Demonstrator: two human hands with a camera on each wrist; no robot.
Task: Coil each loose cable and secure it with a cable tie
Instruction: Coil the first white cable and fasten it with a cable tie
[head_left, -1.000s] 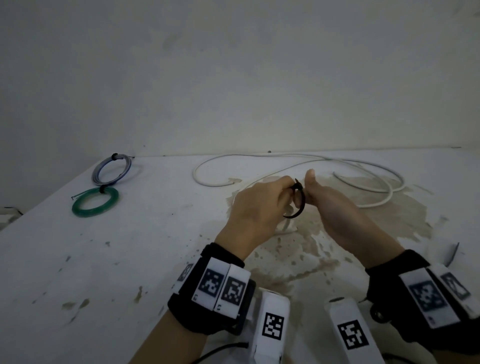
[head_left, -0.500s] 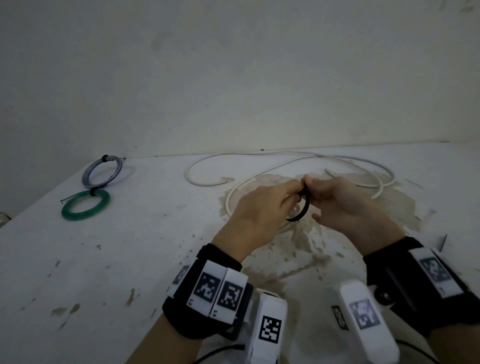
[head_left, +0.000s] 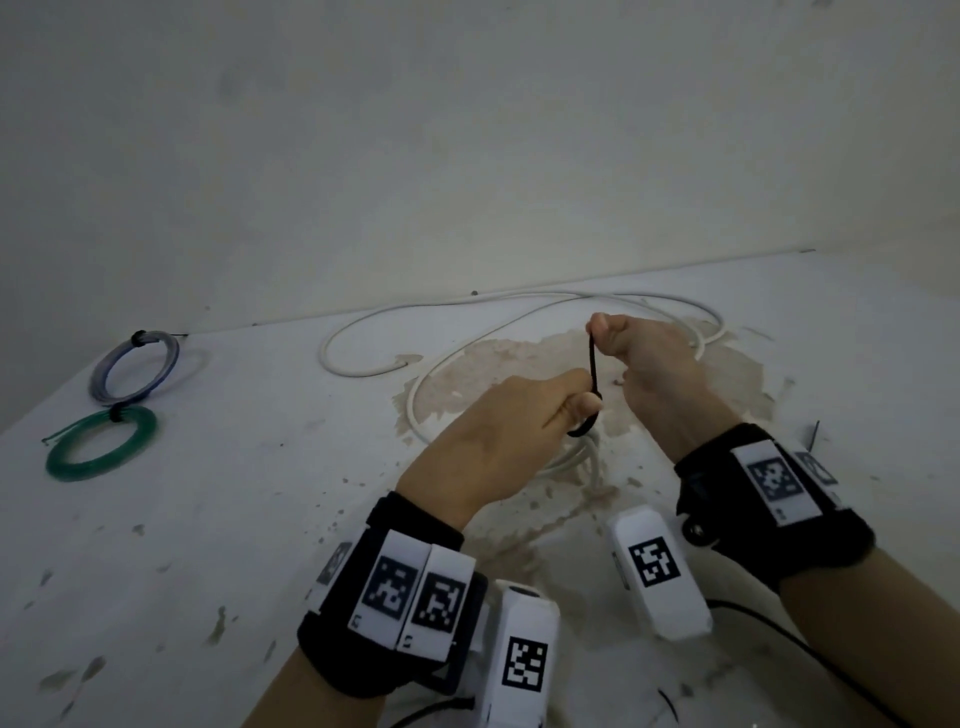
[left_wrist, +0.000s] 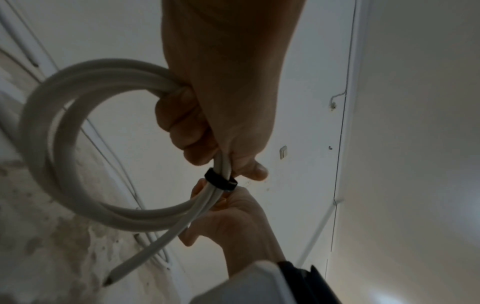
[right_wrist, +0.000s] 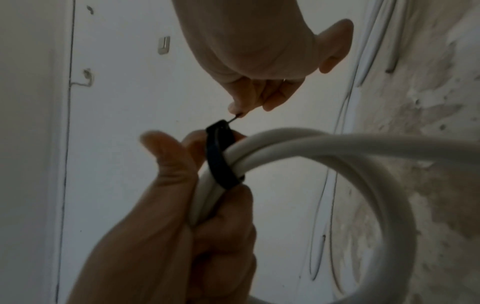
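Above the stained patch, mid-table: both hands up off the surface, working one white coil.
Left hand (head_left: 498, 441): fingers curled round the bunched strands of the white coil (left_wrist: 78, 144), thumb braced just beside the tie's head; coil hangs off to the left and below the fist, clear of the table (head_left: 208, 519).
Right hand (head_left: 644, 364): thumb + forefinger pinching the free tail of the black cable tie (head_left: 592, 384), other fingers folded in; sits farther and higher than the left.
Tie: loop already round the strands, snug-ish in the wrist views; head sits right at the left fingertips.
Key relation: tail runs nearly straight up and away from the head toward the right hand's pinch, i.e. long axis roughly upright in the head view, at about a right angle across the strands. Judgement: further pull wants to go along that line, away from the left fist, w/ the left holding firm as the anchor.
Nearer hand: left is on the bundle; right touches the tail only.
Coil end: one cut end pokes out down toward the table, not caught by the tie as far as I can tell.
Risk (guess): pull off-axis and the loop may slide along the strands.
Far side: more loose white cable (head_left: 467, 332) lying in wide curves, not yet coiled.
Far left: grey coil (head_left: 104, 379) and green coil (head_left: 67, 462), each w/ a dark tie, just beside each other.
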